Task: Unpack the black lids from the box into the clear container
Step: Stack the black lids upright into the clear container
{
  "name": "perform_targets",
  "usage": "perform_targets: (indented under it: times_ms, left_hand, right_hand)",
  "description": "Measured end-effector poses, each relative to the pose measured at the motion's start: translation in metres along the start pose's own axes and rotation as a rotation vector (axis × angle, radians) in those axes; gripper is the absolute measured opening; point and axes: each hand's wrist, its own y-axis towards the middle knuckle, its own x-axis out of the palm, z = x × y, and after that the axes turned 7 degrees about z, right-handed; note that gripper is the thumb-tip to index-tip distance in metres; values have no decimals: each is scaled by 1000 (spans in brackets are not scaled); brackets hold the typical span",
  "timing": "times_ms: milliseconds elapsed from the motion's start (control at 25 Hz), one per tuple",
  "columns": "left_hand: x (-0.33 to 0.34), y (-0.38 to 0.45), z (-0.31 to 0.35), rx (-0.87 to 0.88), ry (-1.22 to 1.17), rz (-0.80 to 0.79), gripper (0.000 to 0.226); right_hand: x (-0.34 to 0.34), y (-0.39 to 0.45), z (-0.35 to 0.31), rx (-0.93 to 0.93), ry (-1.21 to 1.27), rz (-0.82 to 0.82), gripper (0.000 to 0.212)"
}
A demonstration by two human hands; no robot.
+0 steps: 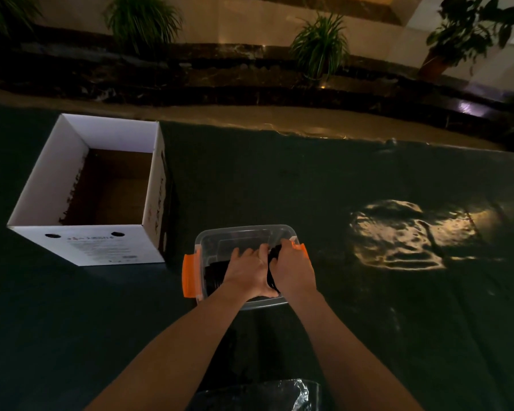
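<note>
Both hands are down in the clear tub (208, 241) on the dark bench (309, 179), left hand (245, 269) and right hand (291, 268) side by side, each with its grip closed around the black lids (217, 275) that sit inside the tub against its near wall. The tub has orange clips (188, 275) on its sides, and the right one is mostly hidden behind the right hand. The white box (92, 250) stands open, apart to the left, and from here I only see its brown floor.
</note>
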Motion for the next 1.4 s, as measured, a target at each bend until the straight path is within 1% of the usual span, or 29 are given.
perform_targets:
  times_ms: [80, 160, 240, 360, 480, 600, 680, 880, 1040, 1120, 1240, 1320, 1360, 1400]
  left_hand:
    - [1, -3, -3, 15, -21, 48, 97]
    - [0, -6, -8, 9, -111, 97, 95]
    - [-3, -7, -13, 7, -183, 94, 92]
    - [-2, -5, -11, 66, -61, 36, 93]
    - [3, -1, -5, 44, 45, -22, 97]
    - [2, 6, 2, 43, 87, -79, 93]
    - [1, 7, 4, 67, 89, -74, 90]
    - [0, 4, -5, 55, 7, -6, 86]
    - [-5, 4, -1, 83, 30, -7, 87]
    - [-6, 5, -1, 80, 18, -10, 87]
    - [-5, 2, -12, 56, -47, -45, 91]
    - [-2, -2, -15, 54, -47, -37, 92]
    - [-2, -3, -14, 56, -32, -32, 92]
    - [-1, -4, -13, 55, -17, -31, 93]
  right_hand:
    - [3, -5, -3, -19, -15, -5, 33]
    - [5, -4, -2, 5, 7, -24, 33]
    - [7, -4, -1, 46, 41, -55, 35]
    - [6, -6, 0, 68, 63, -63, 32]
    - [-7, -6, 4, 63, 103, -19, 30]
    - [-21, -8, 6, 59, 96, 10, 31]
    - [-23, -9, 5, 45, 65, 9, 31]
    - [-11, -12, 2, 30, 34, 18, 29]
    - [7, -12, 4, 67, 47, -15, 38]
    - [15, -5, 5, 95, 102, -85, 42]
    - [12, 12, 4, 215, 251, -277, 34]
    - [8, 16, 3, 304, 316, -395, 35]
    - [11, 17, 4, 275, 305, -410, 38]
    - [15, 17, 7, 264, 292, -402, 48]
